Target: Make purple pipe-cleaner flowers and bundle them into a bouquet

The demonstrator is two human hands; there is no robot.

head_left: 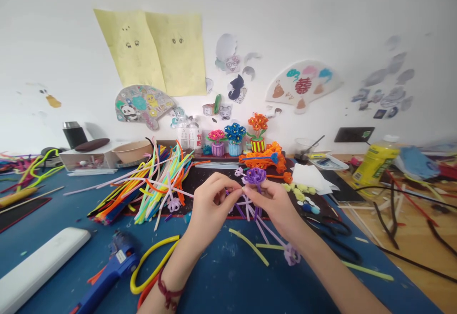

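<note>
My left hand (210, 204) and my right hand (273, 204) meet above the mat, fingertips pinched close together. A dark purple pipe-cleaner flower (255, 176) shows at the right fingers, which are closed on it. The left thumb and index finger are pinched at the purple pipe cleaners; the exact piece between them is largely hidden. Just above the fingertips is a small lilac flower (238, 172). Lilac stems run down between the hands, and another lilac flower (292, 254) lies by my right forearm. One more lilac flower (174, 204) rests left of my left hand.
A heap of coloured pipe cleaners (160, 181) lies at left. A blue glue gun (119, 261) and yellow-handled loop (152, 261) are nearer me. Black scissors (333, 230) lie at right. Orange pipe-cleaner flowers (262, 159) and potted ones (234, 138) stand behind. A yellow bottle (374, 161) is far right.
</note>
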